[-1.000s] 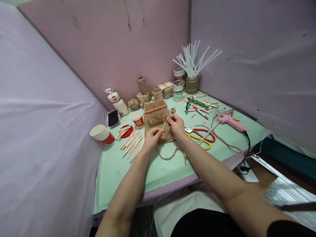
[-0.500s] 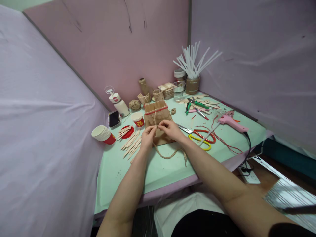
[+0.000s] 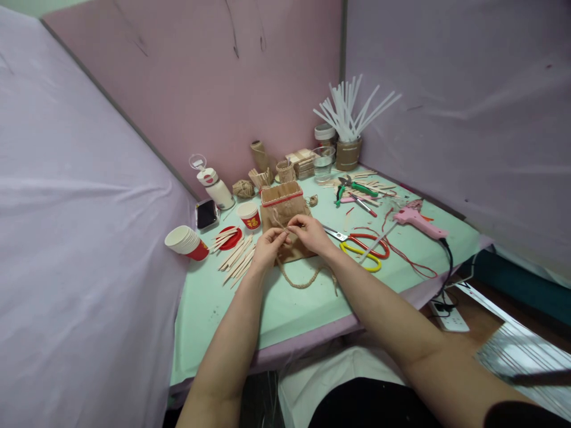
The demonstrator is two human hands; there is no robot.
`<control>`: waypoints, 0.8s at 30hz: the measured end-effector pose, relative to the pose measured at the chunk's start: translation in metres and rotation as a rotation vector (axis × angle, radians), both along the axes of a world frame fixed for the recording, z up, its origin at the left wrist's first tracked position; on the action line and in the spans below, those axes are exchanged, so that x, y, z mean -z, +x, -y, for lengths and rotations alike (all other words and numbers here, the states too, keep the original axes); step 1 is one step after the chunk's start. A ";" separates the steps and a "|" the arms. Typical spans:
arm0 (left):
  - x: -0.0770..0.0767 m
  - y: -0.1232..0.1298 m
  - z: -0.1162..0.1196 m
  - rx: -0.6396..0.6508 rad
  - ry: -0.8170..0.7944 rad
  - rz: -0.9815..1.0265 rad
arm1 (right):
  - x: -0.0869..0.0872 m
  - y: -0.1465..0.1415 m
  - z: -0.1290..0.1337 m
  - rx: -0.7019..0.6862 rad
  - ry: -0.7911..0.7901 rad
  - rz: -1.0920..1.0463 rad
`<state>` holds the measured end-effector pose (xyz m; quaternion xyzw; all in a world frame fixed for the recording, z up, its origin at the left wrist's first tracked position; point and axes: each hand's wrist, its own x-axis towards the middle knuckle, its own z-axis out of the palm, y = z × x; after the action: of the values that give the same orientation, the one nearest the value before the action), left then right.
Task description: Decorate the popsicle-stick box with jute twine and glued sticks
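My left hand (image 3: pixel 269 245) and my right hand (image 3: pixel 308 230) meet fingertip to fingertip, both pinching a jute cord (image 3: pixel 303 286). One end of the cord rises just above my fingers, and its braided length loops down onto the table and curves right toward a frayed end. Right behind the hands stands a brown box-like craft piece (image 3: pixel 285 205) with a red line along its open top. My hands and wrists cover part of its lower front. What exactly lies between the fingertips is too small to make out.
Scissors (image 3: pixel 352 242) lie right of my right hand, a pink glue gun (image 3: pixel 419 223) beyond them. Wooden sticks (image 3: pixel 238 261) and paper cups (image 3: pixel 190 242) are on the left. Green-handled pliers (image 3: pixel 352 189), a cup of water (image 3: pixel 323 166) and a jar of white sticks (image 3: pixel 348 153) stand farther back.
My fingertips have shifted slightly right, and my left fingers have rolled over a little. The cord's upper end now leans left instead of standing straight up. The craft piece has stayed in place.
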<state>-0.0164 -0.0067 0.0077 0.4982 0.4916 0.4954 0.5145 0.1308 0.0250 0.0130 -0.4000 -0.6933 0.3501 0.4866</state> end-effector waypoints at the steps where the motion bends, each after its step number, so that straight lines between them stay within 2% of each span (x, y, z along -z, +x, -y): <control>1: -0.002 0.001 0.001 0.015 0.007 0.037 | 0.000 0.000 0.000 0.006 0.001 0.001; 5: -0.006 0.006 0.002 0.030 0.014 0.127 | 0.004 -0.001 -0.002 0.041 -0.010 0.007; 10: -0.003 0.008 0.001 0.044 0.011 0.170 | 0.007 -0.001 -0.003 0.075 -0.051 0.018; 14: -0.002 0.005 0.001 0.044 0.010 0.139 | 0.004 -0.001 -0.002 0.050 -0.035 -0.009; 19: -0.009 0.006 0.001 0.072 -0.033 0.146 | 0.005 -0.001 -0.004 0.015 -0.045 -0.054; 24: -0.016 0.007 0.000 -0.047 -0.057 0.223 | 0.006 -0.001 -0.004 0.012 -0.050 -0.062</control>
<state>-0.0092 -0.0072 0.0234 0.4135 0.4567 0.5454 0.5683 0.1294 0.0286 0.0071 -0.4051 -0.6664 0.3765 0.5001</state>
